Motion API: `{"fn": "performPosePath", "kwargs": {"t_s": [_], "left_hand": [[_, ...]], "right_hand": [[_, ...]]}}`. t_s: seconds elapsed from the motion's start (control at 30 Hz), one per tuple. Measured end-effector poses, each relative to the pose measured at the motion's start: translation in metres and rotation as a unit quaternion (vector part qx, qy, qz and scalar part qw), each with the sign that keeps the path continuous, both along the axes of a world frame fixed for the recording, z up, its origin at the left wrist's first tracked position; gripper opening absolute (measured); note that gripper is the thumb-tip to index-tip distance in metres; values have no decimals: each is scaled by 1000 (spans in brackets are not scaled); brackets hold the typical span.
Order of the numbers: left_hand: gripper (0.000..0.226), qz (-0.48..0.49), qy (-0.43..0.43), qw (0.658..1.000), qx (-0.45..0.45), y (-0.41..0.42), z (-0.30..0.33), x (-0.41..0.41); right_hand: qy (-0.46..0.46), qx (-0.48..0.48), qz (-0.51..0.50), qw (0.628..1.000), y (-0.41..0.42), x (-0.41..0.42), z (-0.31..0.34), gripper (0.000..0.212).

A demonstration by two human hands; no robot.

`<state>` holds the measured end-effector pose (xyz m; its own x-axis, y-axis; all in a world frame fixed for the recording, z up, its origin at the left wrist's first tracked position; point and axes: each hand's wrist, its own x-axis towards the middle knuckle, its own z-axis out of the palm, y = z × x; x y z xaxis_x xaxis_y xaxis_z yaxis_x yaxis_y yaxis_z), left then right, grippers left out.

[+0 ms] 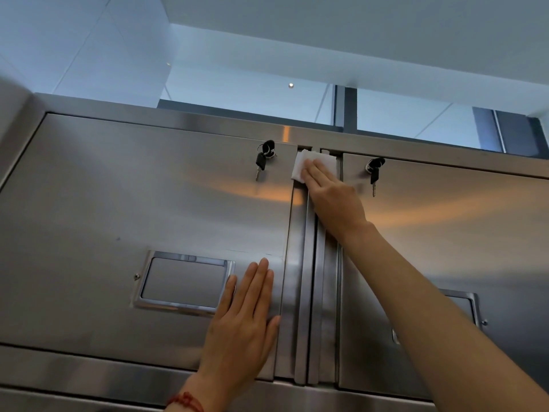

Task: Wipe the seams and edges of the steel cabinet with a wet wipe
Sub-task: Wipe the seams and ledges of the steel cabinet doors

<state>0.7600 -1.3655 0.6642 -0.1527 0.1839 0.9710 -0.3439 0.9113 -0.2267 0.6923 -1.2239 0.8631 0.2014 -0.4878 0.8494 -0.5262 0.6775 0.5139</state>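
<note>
- The wet wipe (303, 166) looks soft, limp and light; it sits under the flat fingertips of the right hand (332, 197), at the top of the steel cabinet (118, 179)'s centre seam.
- It is best handled by pressing with the finger pads, not by pinching.
- The left hand (246, 316), below and to the left, lies flat on the door and holds nothing.

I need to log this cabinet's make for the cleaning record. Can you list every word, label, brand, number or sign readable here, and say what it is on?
None: no readable text shows anywhere in this view.
Left door and right door: plain brushed steel, no label or number.
Recessed frame on the left door: blank.
Keys: any stamping is too small to read.
Wet wipe under the right hand: plain white, unprinted.
</note>
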Motion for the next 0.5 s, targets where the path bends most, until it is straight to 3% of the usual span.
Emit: {"fn": "performPosePath", "kwargs": {"t_s": [0.33, 0.5], "left_hand": [[60, 11, -10, 1000, 7, 3, 0, 2], [58, 19, -11, 1000, 5, 3, -1, 3]], "right_hand": [[55, 14, 70, 996, 9, -4, -17, 44], [129, 50, 98, 985, 21, -11, -28, 47]]}}
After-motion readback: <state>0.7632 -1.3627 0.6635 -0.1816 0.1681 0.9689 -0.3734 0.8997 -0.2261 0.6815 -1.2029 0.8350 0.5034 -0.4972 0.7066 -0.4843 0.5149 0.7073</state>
